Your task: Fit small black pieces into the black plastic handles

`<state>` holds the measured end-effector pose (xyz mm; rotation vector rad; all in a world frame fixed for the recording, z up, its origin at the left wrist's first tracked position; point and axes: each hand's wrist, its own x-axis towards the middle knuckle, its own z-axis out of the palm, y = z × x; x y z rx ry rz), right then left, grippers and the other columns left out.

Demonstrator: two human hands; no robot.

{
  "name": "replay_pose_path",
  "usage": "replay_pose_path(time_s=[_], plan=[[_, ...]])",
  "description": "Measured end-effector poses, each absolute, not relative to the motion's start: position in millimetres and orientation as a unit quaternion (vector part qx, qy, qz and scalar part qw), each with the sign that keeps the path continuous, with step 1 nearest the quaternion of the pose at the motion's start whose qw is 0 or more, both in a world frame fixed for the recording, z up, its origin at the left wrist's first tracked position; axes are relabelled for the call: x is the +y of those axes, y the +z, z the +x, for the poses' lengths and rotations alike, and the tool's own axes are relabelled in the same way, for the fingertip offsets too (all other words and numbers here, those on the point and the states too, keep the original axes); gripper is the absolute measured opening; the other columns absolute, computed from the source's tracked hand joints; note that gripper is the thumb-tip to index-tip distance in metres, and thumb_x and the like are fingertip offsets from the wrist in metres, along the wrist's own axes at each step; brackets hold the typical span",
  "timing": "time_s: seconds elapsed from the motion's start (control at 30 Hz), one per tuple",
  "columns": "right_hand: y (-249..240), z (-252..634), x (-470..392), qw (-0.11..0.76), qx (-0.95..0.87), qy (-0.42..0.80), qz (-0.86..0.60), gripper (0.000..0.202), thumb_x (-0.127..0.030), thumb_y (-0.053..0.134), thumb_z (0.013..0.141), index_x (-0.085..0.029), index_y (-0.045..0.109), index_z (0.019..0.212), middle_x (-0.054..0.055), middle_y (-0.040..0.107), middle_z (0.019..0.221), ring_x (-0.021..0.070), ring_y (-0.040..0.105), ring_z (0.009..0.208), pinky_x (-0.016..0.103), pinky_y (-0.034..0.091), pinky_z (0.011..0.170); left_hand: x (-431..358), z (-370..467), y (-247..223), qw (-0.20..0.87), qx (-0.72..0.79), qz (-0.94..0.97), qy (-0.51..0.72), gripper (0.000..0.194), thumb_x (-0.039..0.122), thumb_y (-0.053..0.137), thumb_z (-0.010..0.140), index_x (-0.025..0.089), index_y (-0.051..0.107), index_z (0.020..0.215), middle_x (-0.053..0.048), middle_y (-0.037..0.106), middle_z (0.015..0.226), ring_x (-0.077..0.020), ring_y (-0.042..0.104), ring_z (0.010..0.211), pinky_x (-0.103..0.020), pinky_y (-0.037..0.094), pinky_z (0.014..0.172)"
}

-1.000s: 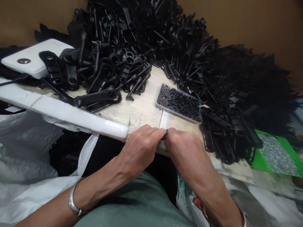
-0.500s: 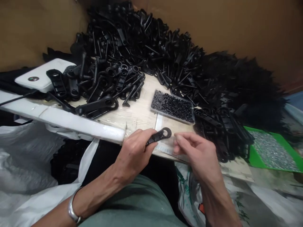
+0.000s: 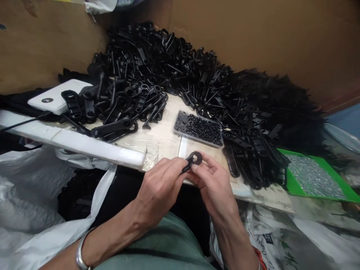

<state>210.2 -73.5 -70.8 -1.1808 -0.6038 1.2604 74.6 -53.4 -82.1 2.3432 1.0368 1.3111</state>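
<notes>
Clear tray (image 3: 176, 131) holds black bits; green tray (image 3: 289, 186) silver screws

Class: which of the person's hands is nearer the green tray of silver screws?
Right. The right hand lies closer to the green tray; the left hand sits farther off, beyond the right.

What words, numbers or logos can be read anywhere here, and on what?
No text can be read with certainty.
White device: a dark round mark, too small to read.
Printed plastic bag: dark print, too blurred to read.
Black plastic part held by the left hand and right hand: no lettering visible.
</notes>
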Motion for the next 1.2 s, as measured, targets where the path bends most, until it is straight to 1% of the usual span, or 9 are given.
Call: replay_pose_path(time_s=[0.27, 0.33, 0.47, 0.6, 0.77, 0.93, 1.03, 1.13, 1.2], plan=[[-71, 208, -71, 0.608, -0.257, 0.54, -0.522, 0.032, -0.018, 0.074, 0.068, -0.014, 0.06, 0.097, 0.002, 0.067, 0.081, 0.0116, 0.062, 0.066, 0.021, 0.053, 0.059, -57, 77, -84, 0.147, 0.32, 0.805, 0.478, 0.021, 0.006, 0.053, 0.085, 0.016, 0.056, 0.103, -0.006, 0.069, 0.095, -0.015, 0.063, 0.084, -0.029, 0.052, 0.079], [-72, 209, -71, 0.607, -0.259, 0.541, -0.521, 0.032, -0.018, 0.074, 0.068, -0.014, 0.06, 0.096, 0.001, 0.066, 0.079, 0.011, 0.062, 0.064, 0.021, 0.053, 0.059, -56, 77, -84, 0.153, 0.33, 0.803, 0.472, 0.021, 0.008, 0.053, 0.085, 0.016, 0.056, 0.104, -0.005, 0.069, 0.094, -0.0145, 0.063, 0.082, -0.028, 0.052, 0.077], [-71, 218, -72, 0.582, -0.263, 0.583, -0.502, 0.034, -0.021, 0.076, 0.069, -0.015, 0.061, 0.099, 0.002, 0.068, 0.084, 0.0133, 0.065, 0.07, 0.025, 0.056, 0.066, -55, 77, -83, 0.155, 0.356, 0.79, 0.475, 0.018, 0.009, 0.057, 0.084, 0.015, 0.057, 0.101, -0.003, 0.069, 0.087, -0.0125, 0.062, 0.076, -0.024, 0.051, 0.073], [-69, 227, -74, 0.558, -0.252, 0.619, -0.493, 0.04, -0.026, 0.076, 0.072, -0.016, 0.061, 0.108, 0.006, 0.069, 0.095, 0.0183, 0.068, 0.082, 0.03, 0.057, 0.074, -53, 78, -83, 0.158, 0.366, 0.781, 0.48, 0.019, 0.008, 0.061, 0.082, 0.014, 0.058, 0.1, -0.002, 0.069, 0.087, -0.0112, 0.063, 0.079, -0.021, 0.051, 0.076], [-70, 229, -73, 0.567, -0.241, 0.631, -0.472, 0.033, -0.027, 0.073, 0.076, -0.015, 0.063, 0.105, 0.008, 0.069, 0.099, 0.0178, 0.068, 0.085, 0.029, 0.056, 0.076, -51, 79, -81, 0.166, 0.372, 0.785, 0.467, 0.019, 0.009, 0.059, 0.082, 0.016, 0.058, 0.1, -0.002, 0.07, 0.088, -0.0124, 0.064, 0.08, -0.022, 0.052, 0.076], [-72, 227, -72, 0.586, -0.238, 0.622, -0.461, 0.029, -0.027, 0.074, 0.075, -0.014, 0.065, 0.099, 0.006, 0.069, 0.092, 0.0155, 0.067, 0.076, 0.026, 0.056, 0.071, -51, 77, -78, 0.167, 0.366, 0.793, 0.458, 0.021, 0.01, 0.058, 0.084, 0.017, 0.057, 0.103, -0.002, 0.07, 0.093, -0.013, 0.065, 0.084, -0.022, 0.051, 0.079], [-72, 225, -71, 0.595, -0.249, 0.624, -0.441, 0.029, -0.027, 0.071, 0.078, -0.014, 0.064, 0.102, 0.005, 0.068, 0.09, 0.0141, 0.066, 0.075, 0.026, 0.055, 0.071, -48, 77, -80, 0.155, 0.372, 0.795, 0.454, 0.02, 0.014, 0.057, 0.085, 0.018, 0.057, 0.105, -0.003, 0.069, 0.093, -0.0129, 0.064, 0.083, -0.022, 0.051, 0.079], [-72, 221, -68, 0.62, -0.299, 0.58, -0.435, 0.027, -0.025, 0.07, 0.08, -0.016, 0.063, 0.104, 0.005, 0.067, 0.093, 0.0143, 0.064, 0.081, 0.026, 0.054, 0.075, -46, 80, -83, 0.133, 0.382, 0.796, 0.45, 0.021, 0.021, 0.058, 0.086, 0.019, 0.056, 0.108, -0.003, 0.068, 0.094, -0.014, 0.064, 0.081, -0.023, 0.052, 0.079], [-69, 222, -66, 0.623, -0.342, 0.534, -0.457, 0.022, -0.025, 0.069, 0.08, -0.016, 0.064, 0.1, 0.004, 0.066, 0.092, 0.0143, 0.063, 0.08, 0.025, 0.053, 0.072, -45, 82, -83, 0.124, 0.372, 0.804, 0.446, 0.026, 0.025, 0.058, 0.087, 0.018, 0.055, 0.112, -0.004, 0.068, 0.098, -0.0151, 0.064, 0.083, -0.024, 0.052, 0.08]])
